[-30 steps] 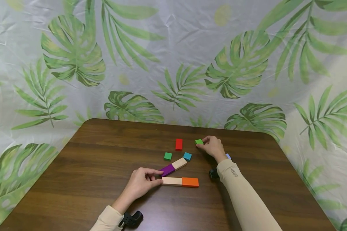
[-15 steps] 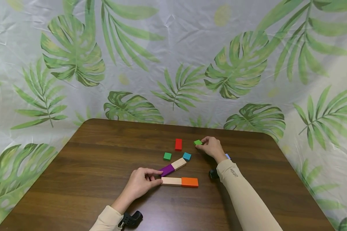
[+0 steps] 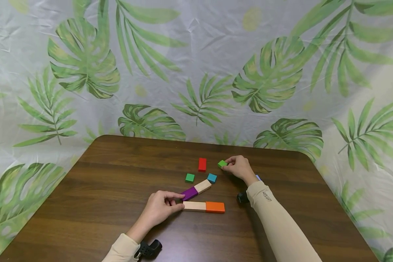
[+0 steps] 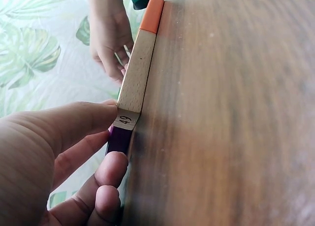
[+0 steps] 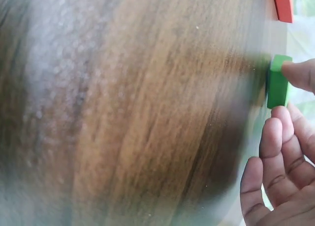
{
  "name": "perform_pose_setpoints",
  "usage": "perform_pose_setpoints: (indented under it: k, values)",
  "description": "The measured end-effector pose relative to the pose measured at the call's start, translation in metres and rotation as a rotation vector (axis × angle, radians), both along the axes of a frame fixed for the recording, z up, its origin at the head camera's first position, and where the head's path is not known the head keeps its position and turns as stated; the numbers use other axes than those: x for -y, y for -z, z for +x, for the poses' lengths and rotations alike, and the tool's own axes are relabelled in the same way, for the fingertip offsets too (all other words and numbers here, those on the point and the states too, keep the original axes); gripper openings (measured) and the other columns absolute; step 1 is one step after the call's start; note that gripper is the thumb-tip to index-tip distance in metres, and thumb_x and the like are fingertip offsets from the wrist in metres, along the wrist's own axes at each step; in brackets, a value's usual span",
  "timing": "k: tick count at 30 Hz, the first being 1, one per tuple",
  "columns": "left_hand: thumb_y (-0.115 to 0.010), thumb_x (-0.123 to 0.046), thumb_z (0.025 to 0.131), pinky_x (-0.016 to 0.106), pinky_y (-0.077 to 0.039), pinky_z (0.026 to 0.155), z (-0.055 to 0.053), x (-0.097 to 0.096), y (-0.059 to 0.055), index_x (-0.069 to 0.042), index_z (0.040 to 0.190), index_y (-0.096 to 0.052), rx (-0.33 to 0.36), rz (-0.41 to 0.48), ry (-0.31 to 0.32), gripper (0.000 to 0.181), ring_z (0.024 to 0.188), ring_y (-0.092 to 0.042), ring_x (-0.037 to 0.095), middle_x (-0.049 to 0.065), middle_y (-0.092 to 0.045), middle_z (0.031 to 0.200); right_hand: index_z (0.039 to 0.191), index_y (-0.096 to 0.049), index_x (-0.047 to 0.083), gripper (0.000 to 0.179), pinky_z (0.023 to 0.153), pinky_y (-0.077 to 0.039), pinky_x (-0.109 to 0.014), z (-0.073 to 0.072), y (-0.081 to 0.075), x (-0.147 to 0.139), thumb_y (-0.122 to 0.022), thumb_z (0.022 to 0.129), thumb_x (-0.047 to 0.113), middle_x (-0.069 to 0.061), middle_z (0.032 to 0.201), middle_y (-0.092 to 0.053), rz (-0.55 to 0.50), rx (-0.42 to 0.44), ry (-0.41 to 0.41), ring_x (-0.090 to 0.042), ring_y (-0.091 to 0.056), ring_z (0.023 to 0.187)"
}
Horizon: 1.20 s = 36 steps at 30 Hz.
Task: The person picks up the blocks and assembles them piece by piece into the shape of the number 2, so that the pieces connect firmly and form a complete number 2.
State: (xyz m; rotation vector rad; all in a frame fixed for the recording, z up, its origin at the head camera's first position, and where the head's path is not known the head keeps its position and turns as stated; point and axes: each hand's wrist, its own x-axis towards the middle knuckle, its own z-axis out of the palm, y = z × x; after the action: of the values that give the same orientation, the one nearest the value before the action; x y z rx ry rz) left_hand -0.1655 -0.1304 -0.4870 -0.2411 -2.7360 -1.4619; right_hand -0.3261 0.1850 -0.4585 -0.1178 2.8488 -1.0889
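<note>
My right hand (image 3: 239,167) pinches a light green block (image 3: 222,164) between thumb and fingertips at the back of the table; in the right wrist view the green block (image 5: 279,83) stands close over the wood. Farther forward, my left hand (image 3: 160,207) holds the left ends of two block rows with thumb and index finger. Its thumb is on a bare wood block (image 3: 194,206), which meets an orange block (image 3: 215,207). The index finger touches a purple block (image 3: 189,193), continued by another bare wood block (image 3: 202,186). The rows spread like a V; the number 49 shows on one end.
A blue block (image 3: 211,178) lies at the tip of the slanted row. Behind it are a red block (image 3: 202,165) and a darker green block (image 3: 190,178). A periwinkle block (image 3: 258,177) is partly hidden by the right wrist. A leaf-print cloth (image 3: 196,72) hangs behind the table.
My right hand has turned the light green block and brought it slightly left and nearer. My left hand and the two rows stay in place.
</note>
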Motion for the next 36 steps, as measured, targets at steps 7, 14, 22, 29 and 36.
perform_pose_setpoints:
  k: [7,14,22,29,36]
  values:
    - [-0.092,-0.022,0.084,0.02,-0.037,0.051,0.0003,-0.0002,-0.0017,-0.02,0.105,-0.088,-0.005,0.001,0.0,0.022,0.054,-0.048,0.001,-0.01,-0.064,0.066,0.12,-0.078,0.002,0.034,0.072,-0.049,-0.027,-0.0005,-0.0034,0.0001,-0.081,0.095,0.025,-0.009,0.098,-0.073,0.008,-0.032,-0.081,-0.019,-0.061,0.085]
    - [-0.093,-0.023,0.084,0.02,-0.037,0.051,0.0007,0.0003,-0.0013,-0.02,0.106,-0.088,-0.006,-0.002,0.001,0.022,0.054,-0.049,0.002,-0.01,-0.065,0.066,0.118,-0.079,0.003,0.03,0.072,-0.048,-0.029,0.0005,-0.0014,-0.0004,-0.08,0.096,0.023,-0.005,0.09,-0.071,-0.005,-0.044,-0.169,-0.016,-0.058,0.079]
    - [-0.093,-0.023,0.084,0.02,-0.037,0.051,0.0013,0.0002,-0.0011,-0.02,0.106,-0.088,-0.002,-0.003,0.0,0.023,0.054,-0.049,0.002,-0.01,-0.064,0.066,0.12,-0.079,0.002,0.031,0.074,-0.049,-0.029,0.0014,-0.0011,0.0018,-0.08,0.096,0.021,-0.004,0.09,-0.072,0.007,-0.059,-0.248,-0.014,-0.059,0.079]
    - [-0.093,-0.024,0.084,0.02,-0.037,0.051,0.0013,0.0001,-0.0009,-0.021,0.106,-0.088,-0.002,-0.003,-0.001,0.022,0.054,-0.048,0.002,-0.01,-0.064,0.066,0.121,-0.078,0.001,0.03,0.074,-0.048,-0.029,0.0019,-0.0011,0.0053,-0.08,0.097,0.018,-0.004,0.087,-0.07,0.002,-0.054,-0.312,-0.014,-0.057,0.077]
    - [-0.093,-0.024,0.084,0.02,-0.037,0.05,0.0008,0.0001,-0.0005,-0.021,0.105,-0.088,0.0,0.005,0.0,0.022,0.054,-0.049,0.002,-0.01,-0.065,0.066,0.123,-0.078,0.0,0.029,0.075,-0.047,-0.029,0.0026,-0.0033,0.0081,-0.079,0.098,0.016,-0.002,0.085,-0.069,0.023,-0.044,-0.358,-0.013,-0.054,0.075]
